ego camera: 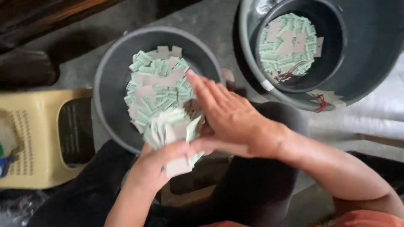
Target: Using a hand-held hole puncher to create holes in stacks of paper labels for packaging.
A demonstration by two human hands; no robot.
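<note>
1. The stack of paper slips (172,130) is a fanned bundle of small pale green and tan rectangles, edges uneven.
2. The left hand (158,166) clasps the stack from below, fingers closed around its near end.
3. The right hand (229,117) lies flat against the stack's right side, fingers straight, gripping nothing.
4. The stack sits over the near rim of the grey tub (109,75), which holds loose slips.

The right hand (229,115) hides part of the blurred card stack (172,130); the yellow stool (40,138) is cut off left.
</note>
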